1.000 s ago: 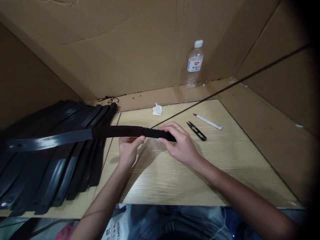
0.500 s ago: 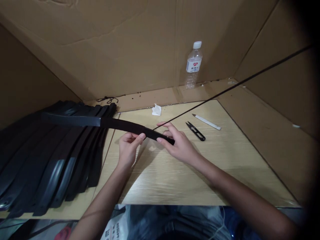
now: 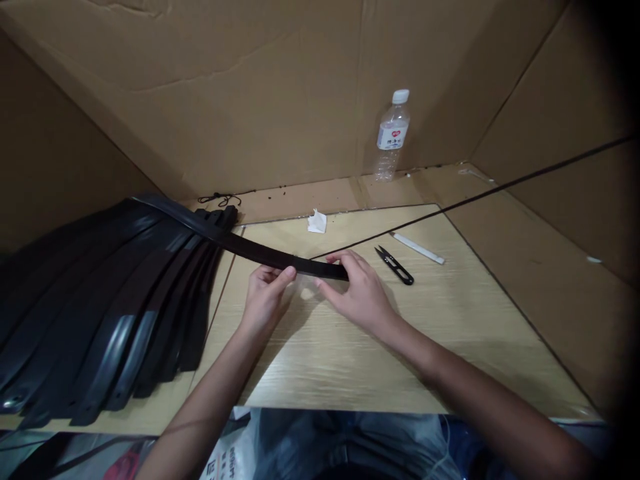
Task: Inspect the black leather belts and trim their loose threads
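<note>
A long curved black strip (image 3: 250,248) reaches from the pile at the left to the middle of the table. My left hand (image 3: 266,287) pinches it from below, thumb on its near edge. Around its right end my right hand (image 3: 353,280) is closed, with thumb and fingers on either edge. A dark cord (image 3: 440,211) runs taut from the strip, between my hands, up to the right and out of view. How the cord meets the strip is hidden.
Several similar black strips (image 3: 100,313) lie piled at the left. Black thread snips (image 3: 395,265) and a white pen-like tool (image 3: 417,247) lie right of my hands. Behind are a scrap of white paper (image 3: 317,221), a plastic bottle (image 3: 393,137) and cardboard walls (image 3: 260,87).
The strip has turned in my hands, so its narrower edge now faces me and its left end lies differently over the pile. The cord slopes less steeply. Both hands keep their hold.
</note>
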{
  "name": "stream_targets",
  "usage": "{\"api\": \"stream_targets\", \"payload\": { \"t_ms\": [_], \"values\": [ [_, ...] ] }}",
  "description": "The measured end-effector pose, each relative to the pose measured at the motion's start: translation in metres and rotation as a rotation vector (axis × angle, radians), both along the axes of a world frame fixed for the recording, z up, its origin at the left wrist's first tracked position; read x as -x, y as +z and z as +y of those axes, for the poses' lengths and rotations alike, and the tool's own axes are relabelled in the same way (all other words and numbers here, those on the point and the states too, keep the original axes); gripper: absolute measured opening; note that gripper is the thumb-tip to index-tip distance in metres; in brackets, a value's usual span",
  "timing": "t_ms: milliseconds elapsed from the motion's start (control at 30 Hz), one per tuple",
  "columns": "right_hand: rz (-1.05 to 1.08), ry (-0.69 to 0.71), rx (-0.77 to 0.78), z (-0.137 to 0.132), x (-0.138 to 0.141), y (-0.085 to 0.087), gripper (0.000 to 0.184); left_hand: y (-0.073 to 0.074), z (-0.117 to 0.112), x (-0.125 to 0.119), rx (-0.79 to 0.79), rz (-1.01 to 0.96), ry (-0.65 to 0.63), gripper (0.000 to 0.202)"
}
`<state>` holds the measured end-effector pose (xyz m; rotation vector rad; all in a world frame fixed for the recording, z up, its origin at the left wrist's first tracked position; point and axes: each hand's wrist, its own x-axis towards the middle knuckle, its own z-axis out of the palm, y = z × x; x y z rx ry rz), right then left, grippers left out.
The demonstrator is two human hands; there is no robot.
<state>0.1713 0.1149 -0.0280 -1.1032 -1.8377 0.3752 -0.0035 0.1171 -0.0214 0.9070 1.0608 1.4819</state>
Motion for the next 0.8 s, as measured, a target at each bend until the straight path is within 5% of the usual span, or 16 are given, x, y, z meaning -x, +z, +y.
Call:
{"api": "stream_targets", "payload": {
  "t_ms": [167, 300, 400, 467, 567, 600, 633, 733, 800],
  "values": [
    [0.351, 0.245, 0.225, 0.006, -0.009, 0.014, 0.055, 0.002, -0.003, 0.007, -0.158, 0.177, -0.01, 0.021],
    [0.499, 0.179, -0.04, 0.005, -0.026, 0.034, 0.054, 0.0, -0.004, 0.01, -0.181, 0.315, 0.001, 0.017],
    [0.519, 0.1, -0.236, 0.0, -0.033, 0.043, 0.035, -0.003, -0.003, 0.012, -0.165, 0.28, -0.023, 0.019],
    [0.51, -0.048, -0.219, 0.003, -0.035, 0.042, 0.035, -0.006, -0.002, 0.014, -0.162, 0.237, -0.043, 0.019],
    [0.4, -0.184, 0.37, 0.018, -0.034, 0.029, 0.033, -0.007, -0.002, 0.015, -0.165, 0.207, -0.047, 0.02],
    [0.306, -0.069, 0.731, 0.024, -0.033, 0.023, 0.031, -0.007, -0.003, 0.016, -0.166, 0.207, -0.047, 0.02],
    [0.262, 0.016, 0.881, 0.029, -0.032, 0.017, 0.028, -0.006, -0.003, 0.016, -0.169, 0.212, -0.049, 0.019],
    [0.204, 0.185, 1.086, 0.037, -0.03, 0.009, 0.024, -0.003, -0.005, 0.018, -0.184, 0.246, -0.058, 0.018],
    [0.163, 0.289, 1.219, 0.035, -0.031, 0.011, 0.039, -0.001, -0.006, 0.019, -0.182, 0.269, -0.058, 0.02]
  ]
}}
